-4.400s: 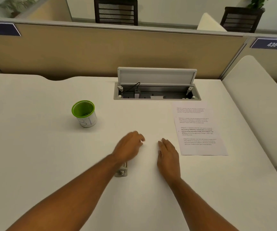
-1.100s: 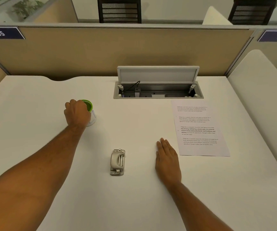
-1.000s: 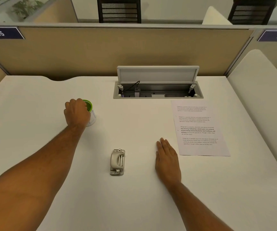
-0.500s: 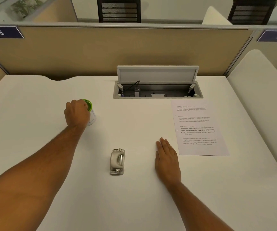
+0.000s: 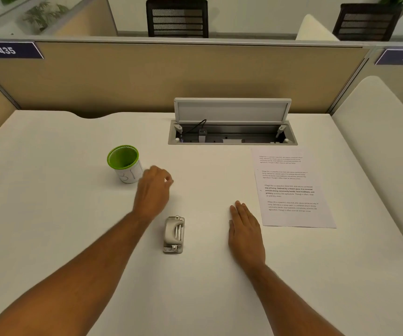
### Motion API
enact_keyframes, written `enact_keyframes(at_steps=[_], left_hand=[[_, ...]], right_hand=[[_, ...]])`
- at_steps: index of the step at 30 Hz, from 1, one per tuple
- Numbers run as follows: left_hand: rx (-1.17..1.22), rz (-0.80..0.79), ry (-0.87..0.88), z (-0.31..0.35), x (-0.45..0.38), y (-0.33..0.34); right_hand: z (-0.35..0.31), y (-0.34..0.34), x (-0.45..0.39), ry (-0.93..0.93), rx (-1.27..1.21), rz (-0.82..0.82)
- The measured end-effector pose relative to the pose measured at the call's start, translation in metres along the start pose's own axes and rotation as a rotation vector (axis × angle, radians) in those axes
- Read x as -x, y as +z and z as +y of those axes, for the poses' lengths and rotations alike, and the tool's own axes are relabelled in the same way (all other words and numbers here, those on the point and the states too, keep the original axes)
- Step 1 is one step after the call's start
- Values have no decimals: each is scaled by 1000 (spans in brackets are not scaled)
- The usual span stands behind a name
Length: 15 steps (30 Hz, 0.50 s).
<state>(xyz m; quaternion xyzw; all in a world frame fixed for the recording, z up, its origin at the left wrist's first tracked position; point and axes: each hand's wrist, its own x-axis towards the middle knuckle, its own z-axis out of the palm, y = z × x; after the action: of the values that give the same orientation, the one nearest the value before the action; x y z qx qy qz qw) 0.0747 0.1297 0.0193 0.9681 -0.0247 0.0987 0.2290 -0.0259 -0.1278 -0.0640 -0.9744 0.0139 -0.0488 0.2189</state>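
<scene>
A white cup (image 5: 129, 175) with a green rim and green inside stands upright on the white desk (image 5: 50, 214), left of centre. My left hand (image 5: 153, 192) hovers just right of the cup and apart from it. Its fingers are loosely curled, slightly blurred, with nothing seen in them. A small grey metal hole punch (image 5: 174, 235) lies near the middle of the desk, below my left hand. To the right of the punch, my right hand (image 5: 245, 232) rests flat on the desk with straight fingers. A printed sheet of paper (image 5: 292, 187) lies just right of that hand.
An open cable box (image 5: 232, 134) with its lid up is set into the desk at the back. A tan partition (image 5: 171, 76) closes off the far edge. A white panel (image 5: 385, 146) borders the right side.
My left hand has left the cup's rim and moved right and toward me. The cup, punch, paper and right hand have stayed put.
</scene>
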Motion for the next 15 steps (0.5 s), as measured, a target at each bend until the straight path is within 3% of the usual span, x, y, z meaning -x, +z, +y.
enact_keyframes(at_steps=[7, 15], left_hand=[[133, -328, -91, 17, 57, 26], [-63, -240, -247, 27, 95, 19]], right_hand=[[4, -9, -2, 27, -202, -34], [8, -11, 21, 77, -280, -33]])
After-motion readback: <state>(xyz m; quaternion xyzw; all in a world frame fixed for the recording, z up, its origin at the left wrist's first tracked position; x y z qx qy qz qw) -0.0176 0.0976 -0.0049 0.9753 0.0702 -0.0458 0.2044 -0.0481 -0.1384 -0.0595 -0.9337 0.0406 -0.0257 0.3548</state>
